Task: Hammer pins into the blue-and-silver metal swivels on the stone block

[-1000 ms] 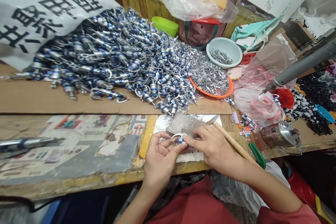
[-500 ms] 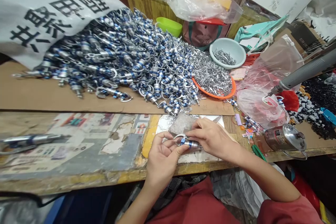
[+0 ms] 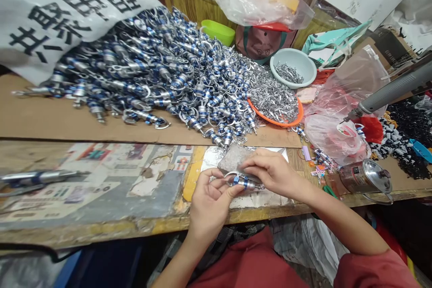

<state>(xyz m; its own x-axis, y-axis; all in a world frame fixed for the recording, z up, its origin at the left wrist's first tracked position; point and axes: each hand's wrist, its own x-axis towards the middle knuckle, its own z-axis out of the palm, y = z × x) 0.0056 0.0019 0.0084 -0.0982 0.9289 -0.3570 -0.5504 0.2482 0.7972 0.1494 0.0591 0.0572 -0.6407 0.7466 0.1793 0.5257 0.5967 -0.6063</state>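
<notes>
My left hand [image 3: 212,200] pinches a small silver-and-blue metal piece [image 3: 243,181] between thumb and fingers. The piece has a curved silver arm on its upper side and a narrow tip pointing right. Above its right end is my right hand [image 3: 275,173], fingers drawn together and curled over; what they grip, if anything, is hidden. Right behind both hands lies a rough translucent block [image 3: 232,157] on a white sheet [image 3: 209,157]. Close beyond it spreads a big heap of similar silver-and-blue pieces [image 3: 168,72].
An orange tray [image 3: 293,122] heaped with small metal links and a pale blue bowl [image 3: 312,72] of metal parts stand behind. To the right, a grey powered screwdriver [image 3: 381,94] hangs over plastic bags, near a lidded metal pot [image 3: 367,175]. One blurred piece [image 3: 40,179] appears far left.
My right hand has lifted slightly off the metal piece and shifted a little right, uncovering more of its curved arm and tip. My left hand stays nearly in place, holding it.
</notes>
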